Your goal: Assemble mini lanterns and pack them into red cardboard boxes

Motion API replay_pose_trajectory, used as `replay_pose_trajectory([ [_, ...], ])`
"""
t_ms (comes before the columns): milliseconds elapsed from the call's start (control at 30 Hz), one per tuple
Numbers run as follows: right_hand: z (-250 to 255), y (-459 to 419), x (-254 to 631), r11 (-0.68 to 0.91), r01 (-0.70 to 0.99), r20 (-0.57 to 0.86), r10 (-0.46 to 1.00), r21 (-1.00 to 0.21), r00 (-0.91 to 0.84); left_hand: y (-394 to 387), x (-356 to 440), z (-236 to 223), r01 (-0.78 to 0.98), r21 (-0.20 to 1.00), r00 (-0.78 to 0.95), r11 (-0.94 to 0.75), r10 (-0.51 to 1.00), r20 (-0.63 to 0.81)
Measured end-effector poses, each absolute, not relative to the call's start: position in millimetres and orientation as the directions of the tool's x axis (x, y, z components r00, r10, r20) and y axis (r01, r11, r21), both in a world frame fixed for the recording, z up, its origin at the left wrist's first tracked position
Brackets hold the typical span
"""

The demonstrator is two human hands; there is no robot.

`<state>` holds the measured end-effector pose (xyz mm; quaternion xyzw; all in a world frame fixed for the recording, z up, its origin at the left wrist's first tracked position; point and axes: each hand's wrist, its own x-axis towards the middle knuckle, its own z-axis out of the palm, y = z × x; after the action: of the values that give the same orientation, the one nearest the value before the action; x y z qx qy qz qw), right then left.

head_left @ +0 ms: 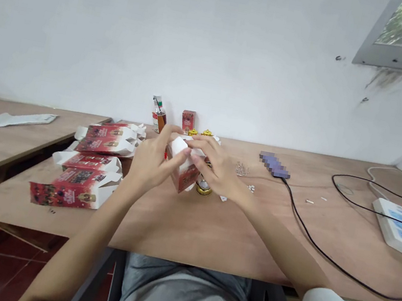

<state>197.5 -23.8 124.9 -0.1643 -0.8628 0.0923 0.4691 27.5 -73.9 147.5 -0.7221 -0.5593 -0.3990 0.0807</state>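
Observation:
Between my two hands, above the table, is a small red printed cardboard box (185, 178), tilted, with a white flap at its top. My left hand (152, 157) grips its left side, thumb and fingers at the flap. On the right side, my right hand (217, 166) holds it too, fingers bent over the top edge. Whether anything is inside the box is hidden. Just behind my right hand stands a gold-based ornament (203, 188), partly covered by the fingers. Gold tops of other ornaments (207, 132) show past my hands.
Unfolded red cartons (73, 187) lie in piles at the left. A bottle of brown liquid (160, 118) and an upright red box (188, 120) stand by the wall. Small metal pieces (241, 169), a phone (274, 165) with a black cable (303, 231), and a power strip (401, 227) lie right.

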Motion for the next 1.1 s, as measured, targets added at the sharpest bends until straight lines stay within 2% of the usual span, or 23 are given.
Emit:
replay_pose_trajectory([
  [167,147,-15,194,0.811,0.328,0.584,0.579,-0.484,-0.569,-48,26,152,0.793,0.455,0.010,-0.405,0.756,0.655],
  [333,139,-6,199,0.754,0.316,0.426,0.607,-0.576,-0.671,-43,28,131,0.754,0.520,-0.025,-0.403,0.772,0.635],
  [433,139,-6,204,0.740,0.253,0.431,0.595,-0.624,-0.678,-48,28,128,0.705,0.527,0.049,-0.475,0.774,0.632],
  [533,146,-9,211,0.733,0.176,0.498,0.597,-0.657,-0.628,-52,27,138,0.660,0.495,0.168,-0.565,0.753,0.636],
  [667,154,-14,219,0.752,0.091,0.599,0.586,-0.653,-0.545,-55,23,156,0.621,0.470,0.190,-0.627,0.702,0.686],
  [833,152,-14,220,0.838,0.108,0.735,0.525,-0.535,-0.429,-57,22,160,0.559,0.443,0.143,-0.701,0.608,0.781],
  [967,147,-8,216,0.941,0.170,0.830,0.339,-0.293,-0.443,-64,27,157,0.557,0.466,0.050,-0.688,0.588,0.808],
  [1100,139,2,212,0.968,0.247,0.856,0.170,-0.051,-0.488,-69,34,157,0.657,0.467,-0.102,-0.592,0.543,0.833],
])
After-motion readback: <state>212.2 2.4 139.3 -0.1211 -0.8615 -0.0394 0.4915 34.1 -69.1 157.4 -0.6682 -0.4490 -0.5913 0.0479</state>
